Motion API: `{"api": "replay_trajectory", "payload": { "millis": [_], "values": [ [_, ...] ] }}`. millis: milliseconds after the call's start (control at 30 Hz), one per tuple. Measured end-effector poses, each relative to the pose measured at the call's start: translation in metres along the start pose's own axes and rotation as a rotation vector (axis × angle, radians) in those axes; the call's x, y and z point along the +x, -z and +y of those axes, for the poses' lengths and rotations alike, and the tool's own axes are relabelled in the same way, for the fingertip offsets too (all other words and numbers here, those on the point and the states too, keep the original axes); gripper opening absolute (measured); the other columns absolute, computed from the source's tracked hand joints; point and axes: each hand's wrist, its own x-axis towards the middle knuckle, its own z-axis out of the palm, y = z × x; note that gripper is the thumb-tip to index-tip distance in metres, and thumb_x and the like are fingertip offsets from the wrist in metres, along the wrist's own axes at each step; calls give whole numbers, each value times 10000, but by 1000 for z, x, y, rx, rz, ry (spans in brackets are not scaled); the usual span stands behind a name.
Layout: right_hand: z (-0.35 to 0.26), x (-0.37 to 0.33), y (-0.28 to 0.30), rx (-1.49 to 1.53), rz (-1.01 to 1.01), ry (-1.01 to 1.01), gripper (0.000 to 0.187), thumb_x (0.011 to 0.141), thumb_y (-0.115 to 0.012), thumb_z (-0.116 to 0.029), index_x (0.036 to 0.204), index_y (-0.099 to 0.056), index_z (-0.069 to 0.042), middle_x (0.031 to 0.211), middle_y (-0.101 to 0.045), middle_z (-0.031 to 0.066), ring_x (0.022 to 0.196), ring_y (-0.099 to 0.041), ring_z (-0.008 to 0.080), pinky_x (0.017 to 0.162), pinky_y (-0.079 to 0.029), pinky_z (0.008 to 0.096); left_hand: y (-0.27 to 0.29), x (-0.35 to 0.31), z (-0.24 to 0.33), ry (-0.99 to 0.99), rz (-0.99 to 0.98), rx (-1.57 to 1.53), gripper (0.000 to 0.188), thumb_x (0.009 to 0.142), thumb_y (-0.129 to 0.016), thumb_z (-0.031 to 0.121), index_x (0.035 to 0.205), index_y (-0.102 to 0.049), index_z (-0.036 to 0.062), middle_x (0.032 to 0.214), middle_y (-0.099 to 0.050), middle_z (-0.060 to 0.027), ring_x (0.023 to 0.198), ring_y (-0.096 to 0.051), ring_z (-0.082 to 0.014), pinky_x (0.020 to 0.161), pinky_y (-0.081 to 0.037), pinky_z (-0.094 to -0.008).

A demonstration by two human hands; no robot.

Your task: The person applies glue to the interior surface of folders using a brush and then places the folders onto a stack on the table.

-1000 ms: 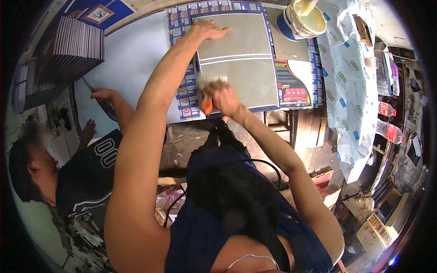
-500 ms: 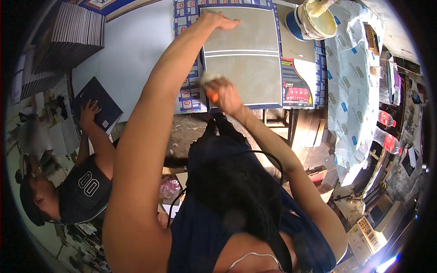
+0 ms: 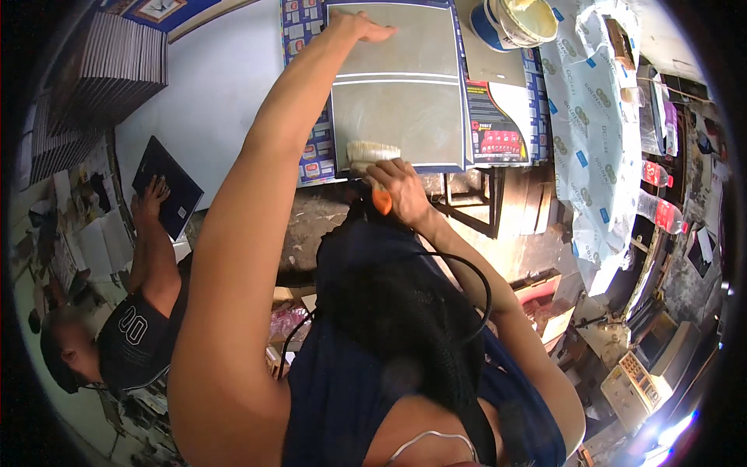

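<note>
Two grey-brown boards point(image 3: 397, 117) lie side by side, a white double line between them, on a dark blue sheet point(image 3: 465, 132). Their surface has a wet-looking sheen in places. My left hand point(image 3: 364, 29) rests at the far left corner of the farther board, fingers stretched to the right and holding nothing. My right hand point(image 3: 401, 191) is closed round the orange handle of a wide brush point(image 3: 373, 151). Its pale bristles are over the near left corner of the nearer board, pointing away from me.
A white and blue bucket point(image 3: 506, 23) with pale paste stands beyond the boards at right. Printed sheets point(image 3: 498, 124) lie underneath. Bluish wrapping point(image 3: 580, 140) covers a surface at right. At left, a co-worker's hand point(image 3: 154, 191) touches a dark blue cover point(image 3: 175, 183) near stacked covers point(image 3: 117, 58).
The brush has moved from the left edge of the boards to the near edge, and its bristles now point away from me. My left hand keeps its place on the far board.
</note>
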Motion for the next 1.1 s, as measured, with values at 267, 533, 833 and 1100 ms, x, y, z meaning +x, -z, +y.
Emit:
{"api": "replay_trajectory", "payload": {
  "millis": [267,533,833,1100],
  "values": [
    [-18,8,18,-145,-7,66,266,845,-625,-183,1082,-662,-69,1027,-640,79,938,-586,263,802,-468,367,7,-11,-2,-114,-9,45,765,849,-278,684,1422,-459,210,1557,-277,-78,1448,-238,-298,1149,-230,-489],
    [-26,8,31,-42,62,-15,334,807,-600,-97,1130,-647,-29,1139,-638,129,989,-588,320,900,-462,410,-10,-5,-4,-210,60,129,508,853,-507,443,1251,-650,162,1413,-537,-92,1364,-428,-252,1049,-407,-453],
    [-19,21,40,-45,97,40,384,764,-611,-104,1138,-650,-32,1171,-643,137,1072,-587,313,940,-449,411,-31,-13,-19,-296,132,275,709,746,-699,559,1275,-629,92,1459,-478,-93,1426,-328,-273,1132,-312,-545],
    [-56,18,0,58,-138,31,348,733,-639,-72,1079,-662,-47,1005,-640,110,966,-605,297,894,-495,391,-21,-22,-9,-235,90,270,815,707,-735,587,1313,-591,62,1519,-393,-106,1442,-293,-284,1157,-263,-576]
  ]
}}
